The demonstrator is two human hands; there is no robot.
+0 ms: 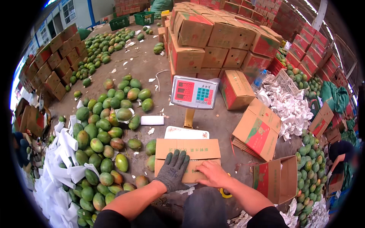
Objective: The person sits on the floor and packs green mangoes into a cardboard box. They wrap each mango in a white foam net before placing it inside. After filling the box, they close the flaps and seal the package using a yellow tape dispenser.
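While the brown rectangular cardboard box (188, 145) is steadied nearer than the grey-framed scale display (194, 92), its top is best pressed evenly by the grey-gloved left hand (173, 170), fingers spread, gripping nothing, and the bare right hand (213, 173), fingers bent, grip unclear.

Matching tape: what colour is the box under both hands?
Brown; the box shows best in head view.

Matt cardboard box (188, 145), knitted cloth glove (173, 171), smooth plastic scale display (194, 93); crumpled paper (292, 111), smooth-skinned fruit (105, 124)
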